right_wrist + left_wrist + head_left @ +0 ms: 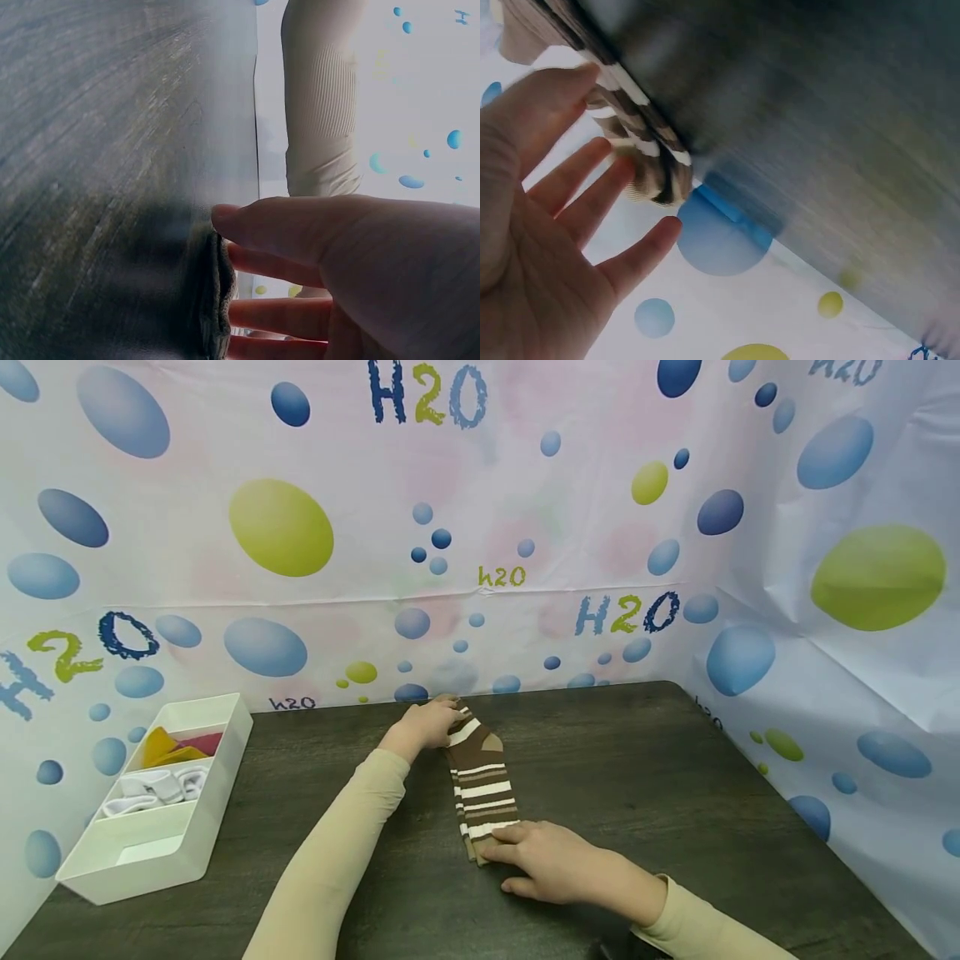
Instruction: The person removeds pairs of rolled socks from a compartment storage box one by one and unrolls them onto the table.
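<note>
A pair of brown socks (486, 789) with white and tan stripes lies flat on the dark table, one on top of the other. At the far toe end, my left hand (431, 724) touches the fabric; in the left wrist view its fingers (592, 214) are spread and extended beside the striped toe (656, 169). My right hand (555, 862) rests at the near cuff end. In the right wrist view its straight fingers (281, 319) lie against the layered cuff edge (221, 300), with the thumb close to the tabletop.
On the left of the table (600, 760) stands a white three-part box (191, 852). Yellow and dark red fabric (180, 747) fills its far compartment, and white rolled fabric (153, 789) its middle one. A patterned curtain (525, 502) borders the table behind and right.
</note>
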The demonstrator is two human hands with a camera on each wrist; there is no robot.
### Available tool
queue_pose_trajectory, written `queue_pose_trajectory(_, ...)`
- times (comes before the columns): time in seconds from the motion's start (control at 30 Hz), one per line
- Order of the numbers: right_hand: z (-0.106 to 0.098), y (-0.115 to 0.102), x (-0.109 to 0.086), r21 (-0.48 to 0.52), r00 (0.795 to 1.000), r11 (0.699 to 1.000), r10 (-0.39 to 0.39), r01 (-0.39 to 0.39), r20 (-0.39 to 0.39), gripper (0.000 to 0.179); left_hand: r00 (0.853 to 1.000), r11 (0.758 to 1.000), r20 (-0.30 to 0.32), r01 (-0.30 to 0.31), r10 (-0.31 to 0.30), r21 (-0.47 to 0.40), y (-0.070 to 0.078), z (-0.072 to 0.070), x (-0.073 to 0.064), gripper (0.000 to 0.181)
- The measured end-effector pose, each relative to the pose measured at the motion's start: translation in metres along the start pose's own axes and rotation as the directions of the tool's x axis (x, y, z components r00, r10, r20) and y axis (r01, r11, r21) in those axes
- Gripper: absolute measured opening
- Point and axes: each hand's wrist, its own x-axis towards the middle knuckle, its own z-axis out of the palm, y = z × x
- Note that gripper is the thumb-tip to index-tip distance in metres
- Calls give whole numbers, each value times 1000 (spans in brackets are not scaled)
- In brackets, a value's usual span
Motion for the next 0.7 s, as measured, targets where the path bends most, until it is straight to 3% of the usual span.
queue_pose_trajectory(0.27,0,1,0,13,1000,1000,2,-2,4,52,991,995,122,64,-54,-79,-9,4,8,68)
queue_pose_trajectory(0.7,0,1,0,12,1000,1000,2,-2,1,51,983,993,159,104,-94,-55,-10,6,9,71)
